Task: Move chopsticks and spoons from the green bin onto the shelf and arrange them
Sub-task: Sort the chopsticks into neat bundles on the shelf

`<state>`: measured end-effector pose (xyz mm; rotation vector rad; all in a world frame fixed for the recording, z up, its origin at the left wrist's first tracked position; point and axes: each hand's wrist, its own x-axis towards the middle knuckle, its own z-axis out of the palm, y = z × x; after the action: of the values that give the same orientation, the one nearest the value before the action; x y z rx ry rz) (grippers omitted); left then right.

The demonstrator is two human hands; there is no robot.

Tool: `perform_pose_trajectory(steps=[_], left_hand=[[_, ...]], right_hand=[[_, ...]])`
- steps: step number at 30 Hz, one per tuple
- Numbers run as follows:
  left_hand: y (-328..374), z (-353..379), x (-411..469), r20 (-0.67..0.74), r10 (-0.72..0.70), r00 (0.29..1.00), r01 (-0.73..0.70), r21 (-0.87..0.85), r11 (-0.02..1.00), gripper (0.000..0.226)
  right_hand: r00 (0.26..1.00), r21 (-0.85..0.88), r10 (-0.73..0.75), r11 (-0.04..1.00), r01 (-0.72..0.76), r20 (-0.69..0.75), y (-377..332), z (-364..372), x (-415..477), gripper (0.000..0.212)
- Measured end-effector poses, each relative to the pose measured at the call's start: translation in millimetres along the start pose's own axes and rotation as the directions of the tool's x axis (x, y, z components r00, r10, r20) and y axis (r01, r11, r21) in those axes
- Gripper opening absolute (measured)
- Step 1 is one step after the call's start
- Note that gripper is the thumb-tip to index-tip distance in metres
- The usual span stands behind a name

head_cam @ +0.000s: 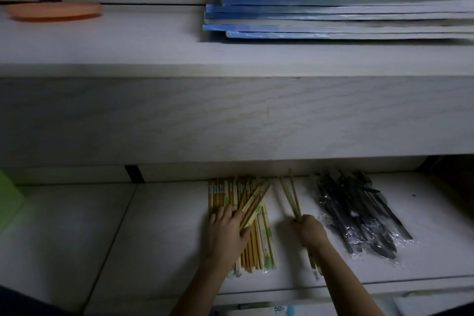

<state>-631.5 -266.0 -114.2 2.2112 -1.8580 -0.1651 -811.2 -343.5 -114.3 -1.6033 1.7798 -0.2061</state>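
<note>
Low in the frame, the left hand [228, 228] grips a few angled chopsticks [256, 202] over the chopstick row [252, 251] on the shelf [166, 226]. Just right, the right hand [310, 232] clutches a fanned bundle [289, 195]. Wrapped black spoons [359, 213] lie further right, and the green bin [7, 200] sits at far left.

Stacked blue books [333, 15], flat orange disc [53, 11]

Gripped chopsticks [256, 204] look matt, bare wood; spoons [359, 215] right of the grip sit in glossy crinkly plastic; shelf [166, 226] is matt woodgrain.
</note>
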Motion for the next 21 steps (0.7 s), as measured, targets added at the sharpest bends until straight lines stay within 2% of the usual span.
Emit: perform_pose_trajectory(steps=[3, 7, 11, 14, 19, 21], left_hand=[[-1.7, -2.0, 1.6, 0.0, -0.011, 1.0, 0.011, 0.037, 0.999, 0.046], [-0.7, -3.7, 3.2, 0.004, -0.024, 1.0, 0.024, 0.042, 0.999, 0.044], [-2.1, -5.1, 6.2, -0.009, -0.074, 0.997, 0.074, 0.017, 0.997, 0.037], [-2.6, -7.5, 7.4, -0.014, -0.115, 0.993, 0.114, -0.039, 0.993, 0.029], [-1.0, -11.8, 15.2, 0.118, -0.168, 0.979, 0.18, -0.092, 0.979, 0.022], [0.1, -15.0, 17.1, 0.142, -0.159, 0.977, 0.178, -0.127, 0.976, 0.023]], right_hand=[[0.999, 0.071, -0.044, 0.996, 0.044, -0.001, -4.7, 3.2, -6.6, 0.025], [0.996, 0.049, -0.087, 0.995, 0.086, 0.022, -16.7, 21.2, -19.9, 0.036], [0.993, -0.023, -0.111, 0.994, 0.11, -0.05, -24.8, 32.5, -30.5, 0.027], [0.994, -0.069, -0.109, 0.992, 0.107, -0.028, -30.0, 28.5, -31.1, 0.021], [0.997, -0.188, -0.073, 0.979, 0.076, 0.02, -40.3, 23.2, -26.5, 0.023], [0.998, -0.228, -0.049, 0.972, 0.056, 0.04, -42.7, 18.8, -22.3, 0.032]])
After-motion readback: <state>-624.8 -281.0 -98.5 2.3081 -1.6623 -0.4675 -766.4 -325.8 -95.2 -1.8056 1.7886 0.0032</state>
